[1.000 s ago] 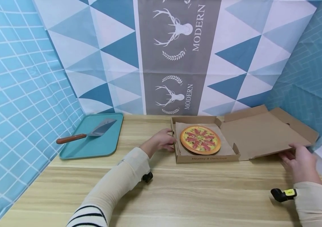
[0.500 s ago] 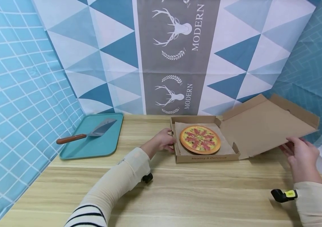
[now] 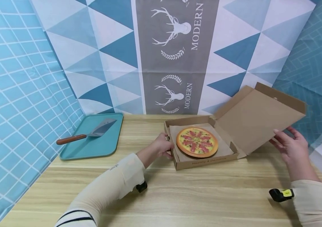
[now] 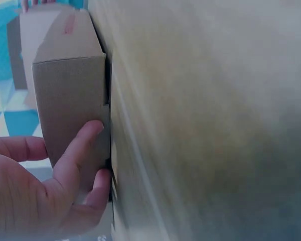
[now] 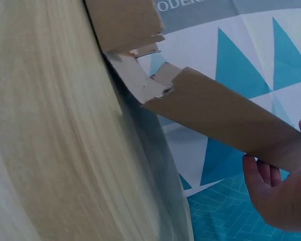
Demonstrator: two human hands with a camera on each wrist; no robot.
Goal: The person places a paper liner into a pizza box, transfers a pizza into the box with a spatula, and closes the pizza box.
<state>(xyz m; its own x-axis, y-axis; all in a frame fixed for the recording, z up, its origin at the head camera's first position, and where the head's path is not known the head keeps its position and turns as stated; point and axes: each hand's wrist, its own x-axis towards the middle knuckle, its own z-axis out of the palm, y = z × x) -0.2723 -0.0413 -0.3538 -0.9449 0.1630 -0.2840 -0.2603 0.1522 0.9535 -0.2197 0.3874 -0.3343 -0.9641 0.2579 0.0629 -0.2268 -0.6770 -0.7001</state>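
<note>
A brown cardboard pizza box (image 3: 206, 162) stands on the table with its lid (image 3: 266, 118) raised at a slant to the right. Inside, on paper, lies a pizza (image 3: 197, 142) with red strips on top. My left hand (image 3: 163, 145) holds the box's left wall; in the left wrist view, fingertips (image 4: 93, 128) press the outer side and another finger reaches the rim. My right hand (image 3: 292, 146) grips the lid by its near edge, thumb on one side and fingers on the other, as the right wrist view also shows (image 5: 286, 193).
At the back left lies a teal tray (image 3: 93, 153), and a pizza server (image 3: 102, 127) with a wooden handle rests across it, the handle jutting past the tray's left edge. Patterned coverings (image 3: 115, 47) rise behind and beside the wooden table (image 3: 192, 201).
The lid has tilted up higher and leftward with my right hand. The box has turned slightly and shifted a little left and nearer, along with my left hand.
</note>
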